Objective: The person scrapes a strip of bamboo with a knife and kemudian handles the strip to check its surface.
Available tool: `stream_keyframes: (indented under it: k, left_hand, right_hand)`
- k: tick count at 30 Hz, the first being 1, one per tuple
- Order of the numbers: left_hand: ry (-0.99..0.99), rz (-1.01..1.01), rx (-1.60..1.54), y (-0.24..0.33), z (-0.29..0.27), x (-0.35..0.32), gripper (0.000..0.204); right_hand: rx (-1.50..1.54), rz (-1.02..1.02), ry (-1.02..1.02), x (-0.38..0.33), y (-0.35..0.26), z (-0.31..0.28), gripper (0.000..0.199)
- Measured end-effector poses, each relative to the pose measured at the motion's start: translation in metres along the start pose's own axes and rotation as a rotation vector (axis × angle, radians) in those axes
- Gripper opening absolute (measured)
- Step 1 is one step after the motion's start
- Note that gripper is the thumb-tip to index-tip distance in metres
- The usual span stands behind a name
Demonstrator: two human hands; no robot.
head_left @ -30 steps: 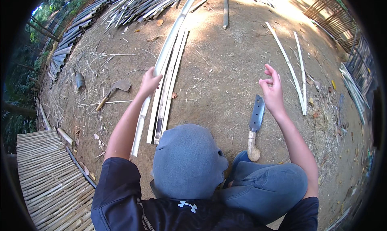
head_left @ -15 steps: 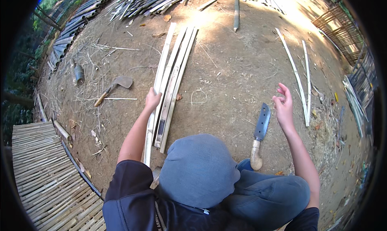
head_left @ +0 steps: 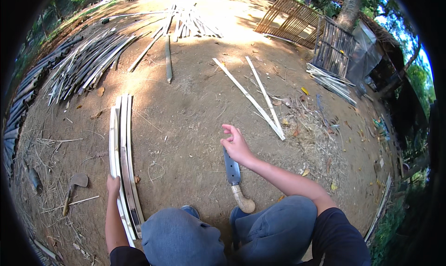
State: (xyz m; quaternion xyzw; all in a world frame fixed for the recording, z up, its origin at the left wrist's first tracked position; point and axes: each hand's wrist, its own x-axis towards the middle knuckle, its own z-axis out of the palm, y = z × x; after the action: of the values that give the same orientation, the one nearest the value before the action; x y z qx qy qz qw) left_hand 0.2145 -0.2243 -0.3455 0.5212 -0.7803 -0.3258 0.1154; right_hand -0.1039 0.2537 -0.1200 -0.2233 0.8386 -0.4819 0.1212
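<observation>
Split bamboo slats [head_left: 121,159] lie bundled on the dirt under the left hand [head_left: 113,184], which grips one slat's edge. Right hand [head_left: 237,145] hovers open and empty, fingers loosely spread, just above the machete [head_left: 233,175] lying blade-forward. Judged step: sorting slats between cuts; next likely needs grasping the machete's handle.

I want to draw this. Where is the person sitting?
Probably an outdoor yard for working bamboo: bare dirt ground, heaps of split bamboo strips, a big knife lying nearby, and a slatted fence panel.
</observation>
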Motion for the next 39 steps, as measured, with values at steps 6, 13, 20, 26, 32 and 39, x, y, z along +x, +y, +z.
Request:
stream_keyframes:
  k: [6,13,20,26,32,39]
  left_hand:
    - [-0.062,0.079,0.219,0.025,0.002,0.003,0.090]
    - [0.029,0.356,0.033,0.083,-0.019,-0.007,0.078]
    - [-0.117,0.558,-0.135,0.170,-0.006,-0.019,0.047]
    - [-0.322,0.496,-0.281,0.234,0.046,-0.071,0.032]
    - [-0.433,0.510,-0.310,0.251,0.098,-0.119,0.023]
    - [-0.496,0.453,-0.386,0.251,0.110,-0.137,0.014]
  right_hand:
    - [-0.038,0.074,-0.014,0.003,0.007,-0.004,0.054]
    - [-0.645,0.237,-0.011,0.039,0.092,-0.095,0.038]
    - [-1.035,0.510,-0.007,0.026,0.201,-0.218,0.040]
    - [-0.965,0.458,0.057,0.057,0.246,-0.228,0.034]
    - [-0.843,0.614,0.130,0.085,0.313,-0.214,0.042]
    - [-0.814,0.761,0.263,0.091,0.359,-0.206,0.052]
